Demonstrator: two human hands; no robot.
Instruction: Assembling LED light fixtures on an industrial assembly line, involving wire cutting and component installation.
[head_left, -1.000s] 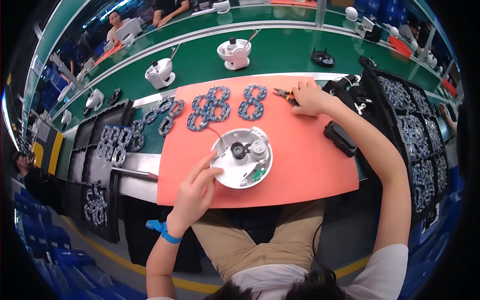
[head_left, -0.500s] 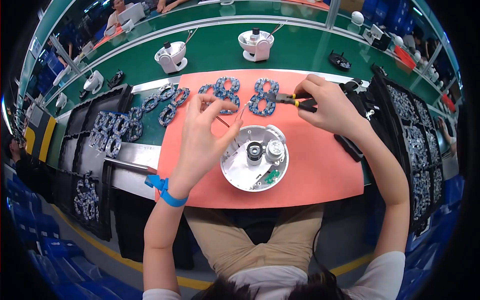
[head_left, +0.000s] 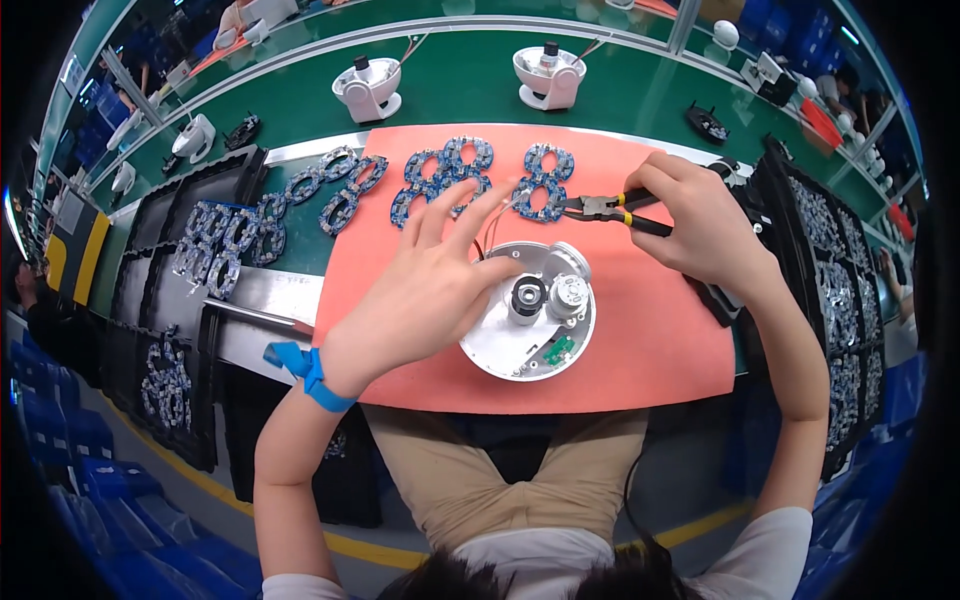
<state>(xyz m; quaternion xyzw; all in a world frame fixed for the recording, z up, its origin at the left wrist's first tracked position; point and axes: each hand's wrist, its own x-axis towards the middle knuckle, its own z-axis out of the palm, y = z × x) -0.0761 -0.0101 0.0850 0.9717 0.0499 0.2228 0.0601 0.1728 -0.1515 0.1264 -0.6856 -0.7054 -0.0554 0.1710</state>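
My left hand (head_left: 425,285), a blue strap (head_left: 325,385) round its wrist, has its fingers spread over the left edge of a round white housing (head_left: 500,352). The thumb tip lies near the black lens (head_left: 528,297) inside. Thin wires (head_left: 492,225) rise from the housing beside the fingers; they do not appear gripped. To the right, my right hand (head_left: 705,225) is wrapped round the black-and-yellow handles of a pair of pliers (head_left: 598,208). Their jaws point left, close to a blue figure-eight circuit board (head_left: 542,188) on the orange mat (head_left: 640,340).
More figure-eight boards (head_left: 468,160) lie along the mat's far side and to the left. Black trays (head_left: 165,300) hold boards at the left; others (head_left: 825,215) stand at the right. Two white camera units (head_left: 366,90) sit on the green bench behind. Other people work beyond.
My left hand has opened from its pinch near the wires and come down over the housing's left edge. The pliers stay in my right hand, jaws still near the board.
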